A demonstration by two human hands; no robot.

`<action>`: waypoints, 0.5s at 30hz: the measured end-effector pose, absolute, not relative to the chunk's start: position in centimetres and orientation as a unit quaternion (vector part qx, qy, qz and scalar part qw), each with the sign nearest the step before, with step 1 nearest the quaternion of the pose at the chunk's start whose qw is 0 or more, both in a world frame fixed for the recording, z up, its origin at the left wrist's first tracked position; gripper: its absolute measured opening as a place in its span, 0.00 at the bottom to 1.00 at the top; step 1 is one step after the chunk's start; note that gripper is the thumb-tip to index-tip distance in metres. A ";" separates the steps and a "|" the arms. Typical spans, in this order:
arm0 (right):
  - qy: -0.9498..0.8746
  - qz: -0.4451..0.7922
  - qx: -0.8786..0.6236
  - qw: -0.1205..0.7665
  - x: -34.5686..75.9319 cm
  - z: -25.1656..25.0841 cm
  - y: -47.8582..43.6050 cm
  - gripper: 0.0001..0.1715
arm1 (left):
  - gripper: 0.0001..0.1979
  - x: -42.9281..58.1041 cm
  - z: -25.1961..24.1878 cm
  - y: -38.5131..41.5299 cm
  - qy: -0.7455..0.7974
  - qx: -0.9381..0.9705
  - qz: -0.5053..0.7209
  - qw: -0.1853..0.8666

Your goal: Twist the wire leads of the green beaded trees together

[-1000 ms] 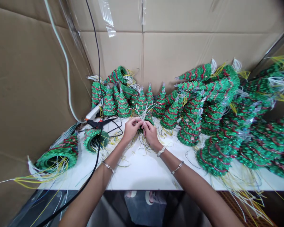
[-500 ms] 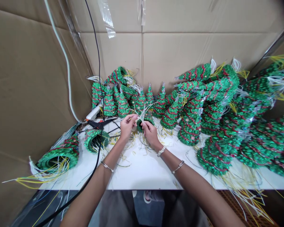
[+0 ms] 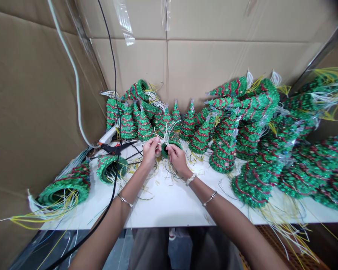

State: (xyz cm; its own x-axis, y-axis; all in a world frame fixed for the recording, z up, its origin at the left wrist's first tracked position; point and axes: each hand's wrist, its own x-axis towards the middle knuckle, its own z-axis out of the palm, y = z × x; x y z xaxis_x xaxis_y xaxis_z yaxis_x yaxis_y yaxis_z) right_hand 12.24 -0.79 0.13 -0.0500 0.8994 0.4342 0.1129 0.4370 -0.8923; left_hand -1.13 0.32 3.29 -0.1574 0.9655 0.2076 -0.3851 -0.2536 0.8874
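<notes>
White table (image 3: 169,204): left hand (image 3: 150,153) pinching white wires (image 3: 166,132), right hand (image 3: 178,159) pinching green tinsel tree (image 3: 164,151).

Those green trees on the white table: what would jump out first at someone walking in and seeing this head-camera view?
The crowd of glittery green cone trees wound with red spirals comes first, standing and lying along the back and right of the white table, with wire tails sprouting from them. Next, at the centre, the left hand pinches white wires rising from a small green cone that the right hand holds.
</notes>
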 end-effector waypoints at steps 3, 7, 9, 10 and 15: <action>-0.638 0.343 -0.398 0.563 12.2 0.1 -0.7 0.20 | 0.21 -1.1 3.3 0.4 0.342 0.377 0.686 0.520; -0.630 0.350 -0.402 0.564 12.4 0.1 -0.7 0.20 | 0.21 -2.4 3.4 1.2 0.335 0.308 0.725 0.517; -0.621 0.365 -0.407 0.561 12.5 0.0 -0.7 0.19 | 0.21 -3.4 3.3 1.6 0.330 0.266 0.750 0.508; -0.618 0.372 -0.408 0.559 12.6 0.0 -0.7 0.19 | 0.21 -3.8 3.3 1.8 0.330 0.253 0.758 0.503; -0.626 0.358 -0.408 0.560 12.7 -0.1 -0.5 0.18 | 0.23 -3.6 2.9 1.7 0.366 0.322 0.737 0.468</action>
State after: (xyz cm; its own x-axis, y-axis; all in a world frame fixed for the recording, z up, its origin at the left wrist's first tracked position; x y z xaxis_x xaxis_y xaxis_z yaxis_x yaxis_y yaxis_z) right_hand 12.68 -0.53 -0.09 -0.0407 0.9117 0.4089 0.1096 0.4109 -0.9051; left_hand -3.61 1.75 2.94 -0.3547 0.9257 0.1313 -0.4547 -0.2934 0.8409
